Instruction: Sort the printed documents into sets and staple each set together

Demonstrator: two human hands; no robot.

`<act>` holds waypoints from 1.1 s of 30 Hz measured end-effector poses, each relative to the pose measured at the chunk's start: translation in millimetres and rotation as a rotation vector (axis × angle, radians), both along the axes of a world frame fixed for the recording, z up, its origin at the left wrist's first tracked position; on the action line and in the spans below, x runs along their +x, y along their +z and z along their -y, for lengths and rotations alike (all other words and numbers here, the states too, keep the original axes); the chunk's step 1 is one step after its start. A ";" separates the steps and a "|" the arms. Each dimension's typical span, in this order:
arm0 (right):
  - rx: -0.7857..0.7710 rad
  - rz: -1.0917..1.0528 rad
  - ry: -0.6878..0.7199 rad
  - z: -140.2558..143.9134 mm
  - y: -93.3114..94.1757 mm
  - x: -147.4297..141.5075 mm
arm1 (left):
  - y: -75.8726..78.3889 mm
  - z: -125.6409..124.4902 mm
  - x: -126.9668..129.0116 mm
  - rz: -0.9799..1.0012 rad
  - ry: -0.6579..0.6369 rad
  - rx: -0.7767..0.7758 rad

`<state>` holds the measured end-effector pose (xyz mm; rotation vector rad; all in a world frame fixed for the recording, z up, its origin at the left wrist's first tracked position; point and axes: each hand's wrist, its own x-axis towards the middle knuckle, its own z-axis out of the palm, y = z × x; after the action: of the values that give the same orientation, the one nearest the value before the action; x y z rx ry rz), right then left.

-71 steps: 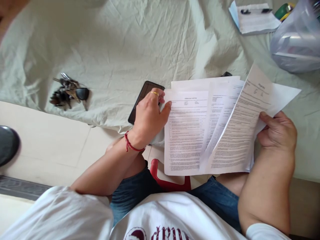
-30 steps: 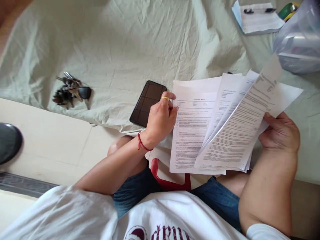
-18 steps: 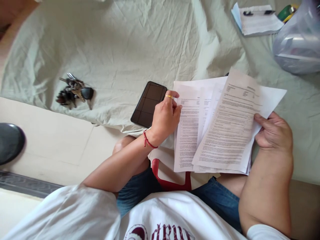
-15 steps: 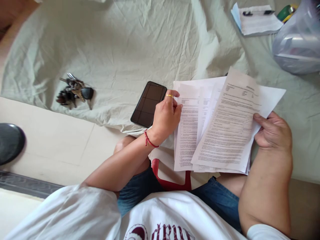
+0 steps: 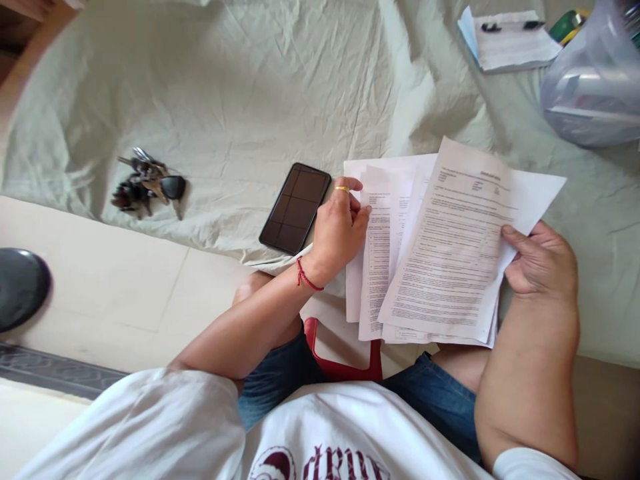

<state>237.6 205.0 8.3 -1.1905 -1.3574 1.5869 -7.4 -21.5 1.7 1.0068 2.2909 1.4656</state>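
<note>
Several printed paper sheets (image 5: pixel 445 253) are fanned out over the cloth's near edge, with a slanted page lying on top. My right hand (image 5: pixel 543 260) grips their right side, thumb on top and fingers underneath. On the left, my left hand (image 5: pixel 343 227) pinches the edge of a narrow-showing printed sheet (image 5: pixel 376 267) between thumb and fingers. A plain white sheet margin (image 5: pixel 353 287) shows behind that one. Just left of my left hand lies a black smartphone (image 5: pixel 295 208), its screen dark.
A greenish-grey cloth (image 5: pixel 240 87) covers the surface, with a bunch of keys (image 5: pixel 150 185) at its left. At the back right are a paper pad (image 5: pixel 515 43) with a black pen, a green and yellow object (image 5: pixel 567 27) and a translucent plastic container (image 5: pixel 590 100). A red-edged seat (image 5: pixel 345 360) shows between my legs.
My left hand has shifted slightly right, drawing the left printed sheet rightward, so more of the white sheet behind it shows. My right hand keeps its hold.
</note>
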 end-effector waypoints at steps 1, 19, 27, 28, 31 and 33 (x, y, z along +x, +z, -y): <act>0.004 0.000 -0.004 0.0 -0.7 0.1 | -0.1 -0.4 0.9 0.006 -0.006 0.000; 0.212 0.013 -0.094 9.9 -14.1 -18.8 | -3.3 -3.3 -1.7 0.067 0.028 0.029; 0.284 0.057 -0.133 20.3 -17.0 -31.9 | -5.1 -3.8 -8.8 0.027 0.093 0.011; 0.286 0.056 -0.131 21.2 -17.1 -33.4 | -5.2 -4.1 -9.5 0.021 0.095 0.009; 0.270 0.045 -0.111 23.2 -18.2 -37.2 | -5.4 -5.0 -11.6 0.014 0.106 0.001; 0.248 0.028 -0.087 23.9 -20.0 -39.1 | -5.7 -5.2 -12.8 0.023 0.115 -0.001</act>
<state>198.6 181.1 -11.7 -1.1075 -1.4530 1.3031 -20.2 -16.3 -4.0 0.8665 2.3678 1.5112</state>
